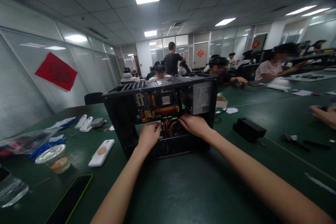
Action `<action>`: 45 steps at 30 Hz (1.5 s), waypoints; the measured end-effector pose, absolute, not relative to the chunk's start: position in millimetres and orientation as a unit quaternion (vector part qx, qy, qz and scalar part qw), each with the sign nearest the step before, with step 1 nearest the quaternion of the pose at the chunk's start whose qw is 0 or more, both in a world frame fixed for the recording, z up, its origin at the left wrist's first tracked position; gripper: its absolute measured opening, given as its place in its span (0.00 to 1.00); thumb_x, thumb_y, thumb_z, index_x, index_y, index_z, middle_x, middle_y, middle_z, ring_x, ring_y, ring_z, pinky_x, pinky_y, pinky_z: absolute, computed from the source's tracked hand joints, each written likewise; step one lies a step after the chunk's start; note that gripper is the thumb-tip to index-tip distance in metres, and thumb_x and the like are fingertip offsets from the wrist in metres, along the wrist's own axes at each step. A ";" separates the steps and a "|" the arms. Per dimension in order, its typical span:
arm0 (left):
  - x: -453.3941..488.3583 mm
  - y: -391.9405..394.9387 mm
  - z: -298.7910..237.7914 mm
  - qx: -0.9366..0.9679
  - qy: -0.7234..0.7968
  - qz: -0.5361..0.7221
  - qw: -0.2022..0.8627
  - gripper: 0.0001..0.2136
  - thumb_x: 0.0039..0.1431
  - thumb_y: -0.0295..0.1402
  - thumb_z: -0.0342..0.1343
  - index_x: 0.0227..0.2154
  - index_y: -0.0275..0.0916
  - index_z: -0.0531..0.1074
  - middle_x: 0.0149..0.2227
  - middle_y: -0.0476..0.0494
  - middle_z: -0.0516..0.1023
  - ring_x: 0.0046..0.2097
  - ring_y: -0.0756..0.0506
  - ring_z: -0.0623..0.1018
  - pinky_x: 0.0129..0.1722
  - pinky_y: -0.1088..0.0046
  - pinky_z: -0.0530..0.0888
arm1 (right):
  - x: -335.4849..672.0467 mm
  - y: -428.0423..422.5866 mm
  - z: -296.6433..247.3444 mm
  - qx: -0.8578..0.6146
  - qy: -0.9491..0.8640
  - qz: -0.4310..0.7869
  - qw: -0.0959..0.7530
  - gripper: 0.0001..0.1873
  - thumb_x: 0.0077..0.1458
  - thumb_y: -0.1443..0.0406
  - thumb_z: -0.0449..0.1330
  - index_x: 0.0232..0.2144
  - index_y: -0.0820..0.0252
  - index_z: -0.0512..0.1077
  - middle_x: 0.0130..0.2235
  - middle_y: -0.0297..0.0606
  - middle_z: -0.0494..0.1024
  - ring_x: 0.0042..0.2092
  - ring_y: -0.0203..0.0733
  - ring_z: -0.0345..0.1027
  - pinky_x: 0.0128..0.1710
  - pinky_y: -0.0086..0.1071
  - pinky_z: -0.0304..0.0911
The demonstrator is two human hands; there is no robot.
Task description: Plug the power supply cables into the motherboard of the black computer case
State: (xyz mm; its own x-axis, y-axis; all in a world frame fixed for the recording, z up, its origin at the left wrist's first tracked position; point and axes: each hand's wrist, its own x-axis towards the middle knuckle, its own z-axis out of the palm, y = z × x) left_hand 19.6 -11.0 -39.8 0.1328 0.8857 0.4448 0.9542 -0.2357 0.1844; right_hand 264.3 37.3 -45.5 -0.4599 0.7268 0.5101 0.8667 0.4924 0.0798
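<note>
A black computer case (pixel 117 122) lies on its side on the green table in front of me, its open face toward me. Inside it show a motherboard (pixel 166 100) and, at the upper right, a grey power supply (pixel 201 98) with a fan. A bundle of coloured cables (pixel 172 127) hangs in the gap below the motherboard. My left hand (pixel 149 134) is closed at the left of this bundle, its fingertips partly hidden. My right hand (pixel 193 125) reaches in under the power supply, fingers bent together at the cables' right side. What either hand pinches is hidden or too small to tell.
On the left are a phone (pixel 69 199), a white power bank-like block (pixel 102 153), a plastic cup (pixel 54 159) and a clear bottle (pixel 12 187). A black box (pixel 249 129) lies right of the case. Other people sit around; another person's hand (pixel 324 114) is at far right.
</note>
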 end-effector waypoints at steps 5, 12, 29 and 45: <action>21.7 -44.8 -60.6 -0.745 -0.642 -0.145 0.113 0.28 0.72 0.46 0.39 0.30 0.43 0.83 0.33 0.39 0.84 0.36 0.41 0.83 0.33 0.70 0.69 | 300.6 3.5 -75.4 -0.409 -0.870 -0.245 0.124 0.22 0.71 0.56 0.49 0.34 0.62 0.77 0.33 0.47 0.80 0.37 0.48 0.74 0.35 0.37 0.58; 18.5 -16.4 -51.5 -0.656 -0.719 -0.217 0.078 0.31 0.70 0.52 0.36 0.31 0.47 0.84 0.34 0.38 0.84 0.40 0.35 0.83 0.32 0.66 0.67 | 283.5 -17.3 -80.1 -0.432 -0.842 -0.281 0.159 0.16 0.70 0.62 0.52 0.34 0.63 0.76 0.34 0.45 0.78 0.37 0.49 0.72 0.36 0.38 0.56; -35.6 59.9 -56.8 -0.668 -0.674 -0.314 0.024 0.24 0.68 0.50 0.44 0.29 0.45 0.81 0.30 0.42 0.82 0.36 0.40 0.79 0.31 0.68 0.59 | 287.7 -53.2 -38.8 -0.098 -0.874 -0.463 0.114 0.12 0.62 0.69 0.58 0.46 0.68 0.76 0.36 0.44 0.81 0.42 0.47 0.73 0.59 0.47 0.59; 30.6 30.0 -70.8 -0.598 -0.657 -0.460 0.013 0.14 0.70 0.40 0.49 0.43 0.45 0.80 0.41 0.44 0.85 0.47 0.40 0.79 0.50 0.62 0.61 | 281.7 -27.0 -39.4 0.003 -0.862 -0.437 0.256 0.28 0.67 0.58 0.52 0.14 0.57 0.65 0.19 0.32 0.64 0.25 0.38 0.54 0.33 0.35 0.53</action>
